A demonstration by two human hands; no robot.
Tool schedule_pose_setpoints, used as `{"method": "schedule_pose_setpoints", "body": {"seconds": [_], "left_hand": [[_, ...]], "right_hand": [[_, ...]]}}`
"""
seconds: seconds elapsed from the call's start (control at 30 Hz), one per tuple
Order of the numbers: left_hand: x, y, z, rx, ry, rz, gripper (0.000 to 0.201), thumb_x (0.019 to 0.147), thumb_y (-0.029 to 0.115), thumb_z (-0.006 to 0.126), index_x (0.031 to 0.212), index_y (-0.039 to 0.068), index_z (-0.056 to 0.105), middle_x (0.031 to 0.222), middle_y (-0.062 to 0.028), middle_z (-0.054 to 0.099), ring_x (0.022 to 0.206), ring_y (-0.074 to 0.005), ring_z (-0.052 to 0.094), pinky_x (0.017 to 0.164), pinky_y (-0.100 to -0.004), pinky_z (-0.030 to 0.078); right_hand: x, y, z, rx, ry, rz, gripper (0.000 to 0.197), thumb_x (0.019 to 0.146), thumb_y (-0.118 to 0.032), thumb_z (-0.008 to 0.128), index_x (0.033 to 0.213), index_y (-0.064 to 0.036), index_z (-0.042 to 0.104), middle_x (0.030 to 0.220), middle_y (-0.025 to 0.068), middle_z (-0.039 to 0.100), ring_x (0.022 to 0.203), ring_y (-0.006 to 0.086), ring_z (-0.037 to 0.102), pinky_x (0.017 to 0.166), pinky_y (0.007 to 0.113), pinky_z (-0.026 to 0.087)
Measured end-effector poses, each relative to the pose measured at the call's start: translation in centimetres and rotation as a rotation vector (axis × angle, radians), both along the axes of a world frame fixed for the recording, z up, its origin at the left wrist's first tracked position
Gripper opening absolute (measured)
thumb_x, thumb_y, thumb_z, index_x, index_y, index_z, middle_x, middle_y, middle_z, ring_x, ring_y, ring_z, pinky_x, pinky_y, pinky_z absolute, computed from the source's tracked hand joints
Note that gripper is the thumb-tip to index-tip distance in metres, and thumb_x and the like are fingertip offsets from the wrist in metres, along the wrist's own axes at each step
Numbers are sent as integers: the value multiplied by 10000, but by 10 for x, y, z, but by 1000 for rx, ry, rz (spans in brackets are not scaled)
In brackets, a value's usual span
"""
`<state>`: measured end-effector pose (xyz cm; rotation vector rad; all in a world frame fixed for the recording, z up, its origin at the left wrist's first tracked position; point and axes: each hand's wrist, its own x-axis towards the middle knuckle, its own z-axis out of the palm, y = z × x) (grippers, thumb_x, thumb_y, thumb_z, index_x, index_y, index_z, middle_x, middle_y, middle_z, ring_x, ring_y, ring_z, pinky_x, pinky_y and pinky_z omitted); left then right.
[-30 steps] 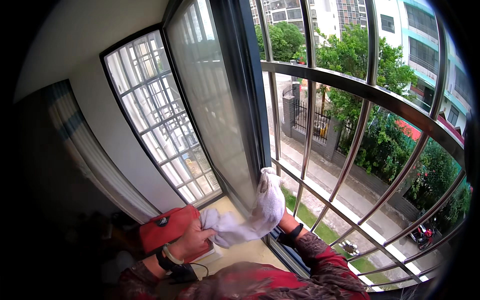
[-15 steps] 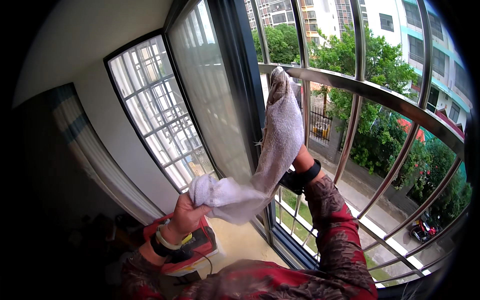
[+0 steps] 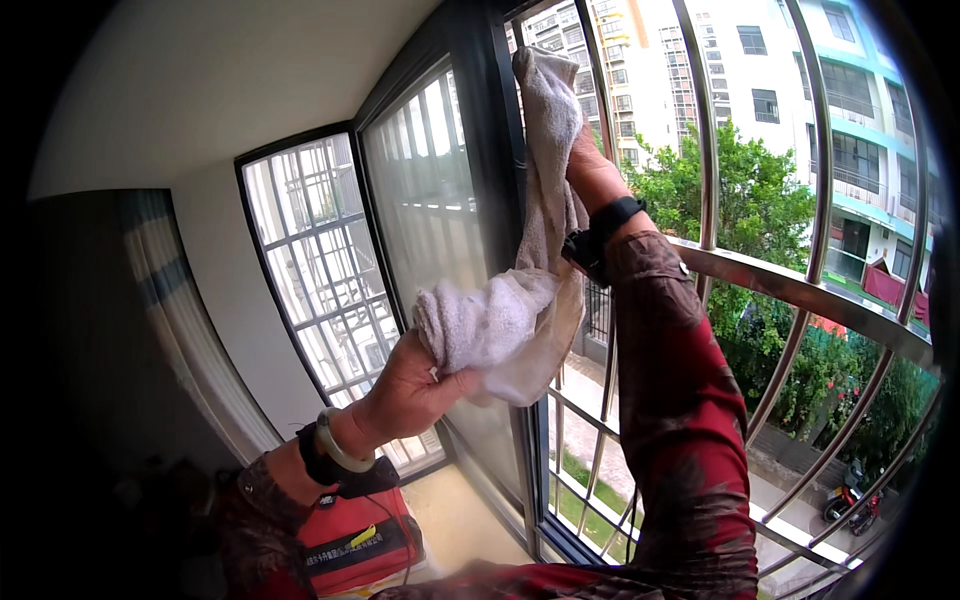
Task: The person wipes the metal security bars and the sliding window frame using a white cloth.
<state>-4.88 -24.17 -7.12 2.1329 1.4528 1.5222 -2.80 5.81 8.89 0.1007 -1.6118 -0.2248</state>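
Right hand (image 3: 592, 170) presses the top of a white cloth (image 3: 535, 240) flat against the dark window frame (image 3: 490, 180), its fingers hidden behind the cloth, cannot tell. Left hand (image 3: 415, 385) has fingers clenched on the bunched lower end, keeping the slack taut. Cloth's long axis runs near vertical, top leaning slightly right.

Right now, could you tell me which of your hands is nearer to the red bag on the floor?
Left. The left hand grips the cloth's lower bunch just above the red bag; the right hand presses the cloth's top end high against the window frame, far above it.
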Motion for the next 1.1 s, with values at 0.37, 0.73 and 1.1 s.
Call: {"method": "schedule_pose_setpoints", "body": {"seconds": [0.37, 0.73, 1.1], "left_hand": [[-11, 33, 7, 107, 18, -116, 280, 814, -2, 504, 1093, 23, 488, 994, -55, 539, 879, -121, 543, 697, -264, 480], [-46, -44, -114, -230, -100, 81, 281, 756, -16, 543, 1037, -1, 547, 1042, -112, 568, 966, -218, 534, 841, -305, 390], [-85, -65, -254, -427, -652, 321, 316, 803, 37, 483, 1114, -16, 486, 1085, -61, 529, 1014, -156, 483, 889, -272, 347]], "right_hand": [[20, -15, 39, -4, 28, -76, 347, 818, -98, 466, 1164, -71, 457, 1079, 161, 525, 991, 304, 509, 848, 317, 408], [0, -58, -157, -709, -89, 814, 294, 765, -10, 463, 1051, -38, 526, 945, 164, 566, 848, 286, 566, 730, 307, 462], [27, -67, -566, -838, -602, 198, 349, 747, -107, 508, 1086, -27, 500, 1060, 152, 534, 988, 261, 521, 820, 320, 426]]}}
